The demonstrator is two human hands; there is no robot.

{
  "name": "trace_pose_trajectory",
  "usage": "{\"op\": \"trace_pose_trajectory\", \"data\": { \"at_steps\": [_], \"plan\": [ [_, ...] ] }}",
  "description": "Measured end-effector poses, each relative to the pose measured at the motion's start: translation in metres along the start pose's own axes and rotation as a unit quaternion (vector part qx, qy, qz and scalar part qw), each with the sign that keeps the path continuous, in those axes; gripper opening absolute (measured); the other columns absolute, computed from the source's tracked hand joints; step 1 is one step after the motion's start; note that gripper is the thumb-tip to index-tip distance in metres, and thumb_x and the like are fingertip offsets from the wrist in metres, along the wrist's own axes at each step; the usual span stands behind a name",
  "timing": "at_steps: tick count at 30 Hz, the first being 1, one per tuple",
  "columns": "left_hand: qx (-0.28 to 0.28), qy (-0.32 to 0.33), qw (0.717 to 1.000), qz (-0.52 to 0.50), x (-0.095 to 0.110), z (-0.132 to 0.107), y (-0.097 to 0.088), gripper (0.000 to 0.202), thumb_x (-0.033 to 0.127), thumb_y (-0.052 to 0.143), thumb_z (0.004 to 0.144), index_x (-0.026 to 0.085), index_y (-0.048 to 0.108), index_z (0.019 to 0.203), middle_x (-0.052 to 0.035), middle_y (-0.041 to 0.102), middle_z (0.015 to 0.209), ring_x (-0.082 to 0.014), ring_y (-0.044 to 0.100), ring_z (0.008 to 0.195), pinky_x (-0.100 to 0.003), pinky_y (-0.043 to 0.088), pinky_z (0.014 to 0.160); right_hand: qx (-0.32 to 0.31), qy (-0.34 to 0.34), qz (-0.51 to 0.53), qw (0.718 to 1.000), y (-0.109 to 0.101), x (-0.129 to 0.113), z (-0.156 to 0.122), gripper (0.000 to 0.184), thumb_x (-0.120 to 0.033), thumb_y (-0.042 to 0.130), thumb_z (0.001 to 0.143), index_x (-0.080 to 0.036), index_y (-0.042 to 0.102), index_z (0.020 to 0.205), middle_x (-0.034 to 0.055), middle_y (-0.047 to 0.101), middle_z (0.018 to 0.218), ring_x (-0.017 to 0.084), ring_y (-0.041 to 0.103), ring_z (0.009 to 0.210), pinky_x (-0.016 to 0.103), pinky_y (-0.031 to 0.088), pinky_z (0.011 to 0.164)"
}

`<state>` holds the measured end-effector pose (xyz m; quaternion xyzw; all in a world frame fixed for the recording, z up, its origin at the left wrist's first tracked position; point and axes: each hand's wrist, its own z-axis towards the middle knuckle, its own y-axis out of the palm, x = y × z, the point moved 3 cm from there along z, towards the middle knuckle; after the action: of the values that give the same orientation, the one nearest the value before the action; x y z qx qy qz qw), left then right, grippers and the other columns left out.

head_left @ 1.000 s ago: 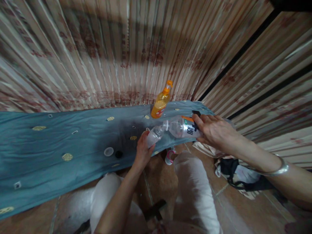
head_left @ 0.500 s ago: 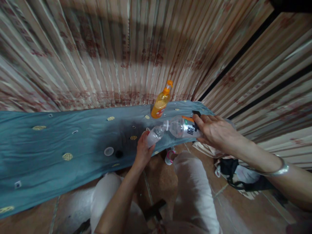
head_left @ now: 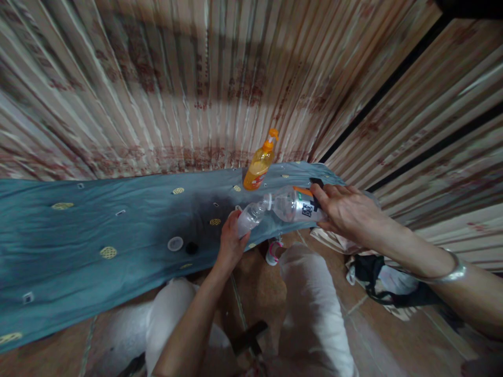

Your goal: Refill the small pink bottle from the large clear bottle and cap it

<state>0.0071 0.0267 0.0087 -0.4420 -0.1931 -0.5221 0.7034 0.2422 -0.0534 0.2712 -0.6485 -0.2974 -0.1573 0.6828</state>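
Observation:
My right hand (head_left: 349,212) grips a clear plastic bottle (head_left: 293,205) with an orange and black label, tipped on its side with its neck pointing left. Its mouth meets the top of a small clear bottle (head_left: 247,220), which my left hand (head_left: 230,243) holds upright at the edge of a blue cloth (head_left: 98,230). A silver bangle (head_left: 451,269) sits on my right wrist. On the cloth left of my left hand lie a white cap (head_left: 175,243) and a small black cap (head_left: 192,248).
An orange pump bottle (head_left: 259,165) stands at the back of the blue cloth near a striped curtain (head_left: 196,78). My knees in white trousers (head_left: 310,298) are below. A black and white bag (head_left: 377,277) and a shoe (head_left: 273,251) lie on the tiled floor.

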Motion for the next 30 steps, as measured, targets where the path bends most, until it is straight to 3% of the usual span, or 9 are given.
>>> {"op": "trace_pose_trajectory", "data": {
  "at_steps": [8, 21, 30],
  "plan": [
    [0.000, -0.016, 1.000, -0.003, -0.0011, -0.0004, 0.0020, 0.071, 0.017, 0.078, 0.089, 0.024, 0.054, 0.155, -0.0160, 0.073, 0.154, -0.0343, 0.075, 0.140, -0.052, 0.062, 0.119, 0.004, -0.004, 0.002, 1.000, -0.0016, 0.0000, 0.0000, 0.067, -0.033, 0.087, 0.088, -0.008, 0.063, 0.146, 0.0203, 0.081, 0.115, 0.036, 0.076, 0.104, 0.040, 0.049, 0.090],
    [0.014, 0.013, 1.000, 0.005, 0.0020, 0.0000, 0.0003, 0.069, 0.016, 0.076, 0.091, 0.024, 0.052, 0.155, -0.0156, 0.075, 0.152, -0.0327, 0.076, 0.138, -0.050, 0.063, 0.118, 0.007, -0.009, -0.010, 1.000, -0.0023, 0.0000, 0.0002, 0.071, -0.033, 0.086, 0.088, -0.007, 0.061, 0.149, 0.0197, 0.081, 0.113, 0.035, 0.076, 0.102, 0.039, 0.048, 0.089],
    [-0.009, -0.009, 1.000, -0.002, 0.0012, 0.0008, -0.0014, 0.071, 0.018, 0.078, 0.091, 0.025, 0.053, 0.156, -0.0155, 0.073, 0.154, -0.0337, 0.075, 0.140, -0.051, 0.062, 0.119, 0.018, -0.004, -0.005, 1.000, -0.0017, -0.0007, -0.0012, 0.069, -0.032, 0.085, 0.088, -0.008, 0.061, 0.148, 0.0192, 0.080, 0.111, 0.035, 0.074, 0.102, 0.039, 0.046, 0.089]
  ]
}}
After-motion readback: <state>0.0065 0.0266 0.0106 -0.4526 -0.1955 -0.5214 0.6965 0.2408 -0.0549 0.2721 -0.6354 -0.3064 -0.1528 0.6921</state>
